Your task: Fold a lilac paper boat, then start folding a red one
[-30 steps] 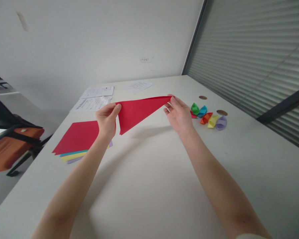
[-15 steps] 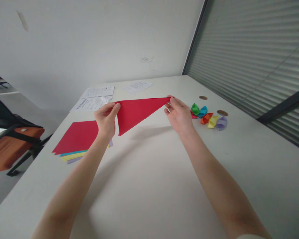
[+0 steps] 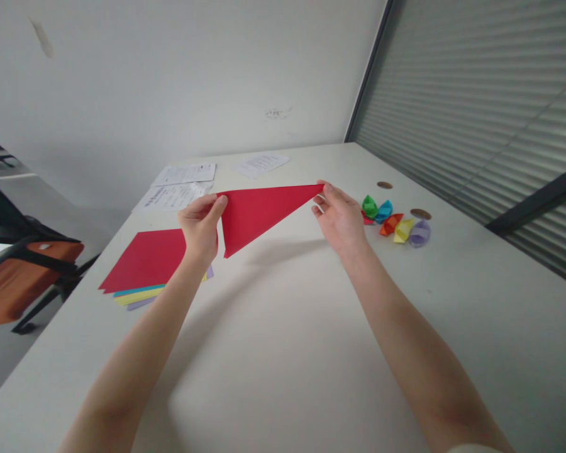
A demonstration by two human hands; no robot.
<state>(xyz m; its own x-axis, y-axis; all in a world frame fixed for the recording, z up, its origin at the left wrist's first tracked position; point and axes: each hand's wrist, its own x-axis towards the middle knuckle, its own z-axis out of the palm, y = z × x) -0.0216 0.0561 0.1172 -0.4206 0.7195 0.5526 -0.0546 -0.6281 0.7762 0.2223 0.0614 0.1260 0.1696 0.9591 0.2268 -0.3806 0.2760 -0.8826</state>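
Observation:
A sheet of red paper [image 3: 259,214], folded into a triangle, is held up above the white table between both hands. My left hand [image 3: 200,223] pinches its upper left corner between thumb and fingers. At the sharp right tip, my right hand [image 3: 337,214] grips the paper with thumb and forefinger, the other fingers curled loosely. The long folded edge runs nearly level along the top, and one corner points down near my left hand. Behind my left forearm lies a stack of coloured paper [image 3: 146,261], red on top, with blue, yellow and purple edges showing.
Several small folded paper pieces [image 3: 391,223] in different colours sit on the table [image 3: 283,352] right of my right hand. Printed sheets [image 3: 177,195] lie at the back left. Two brown discs [image 3: 421,214] are near the blinds [image 3: 476,113]. An orange chair [image 3: 33,270] stands at left.

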